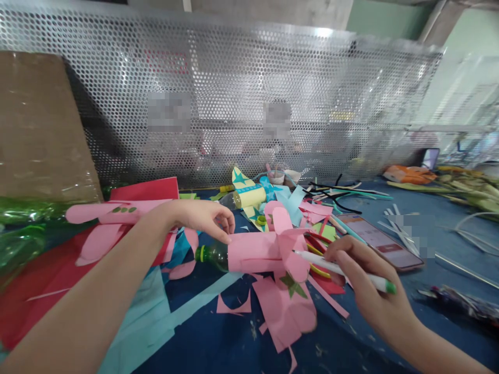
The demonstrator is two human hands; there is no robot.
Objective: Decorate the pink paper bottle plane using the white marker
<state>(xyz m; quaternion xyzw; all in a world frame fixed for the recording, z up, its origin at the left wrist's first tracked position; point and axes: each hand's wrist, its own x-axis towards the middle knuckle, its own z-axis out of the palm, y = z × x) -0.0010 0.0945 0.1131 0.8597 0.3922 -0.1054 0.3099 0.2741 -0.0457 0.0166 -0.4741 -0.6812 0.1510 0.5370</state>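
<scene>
Pink-paper-wrapped green plastic bottle point(252, 248) points neck to nine o'clock, left hand point(203, 215) at ten, thumb and fingers parted, right hand point(364, 280) at three pinching a white, green-ended pen point(316, 259).

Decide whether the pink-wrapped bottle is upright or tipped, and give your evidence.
Tipped: the pink-wrapped bottle lies on its side, its green neck pointing towards the picture's left edge.
</scene>
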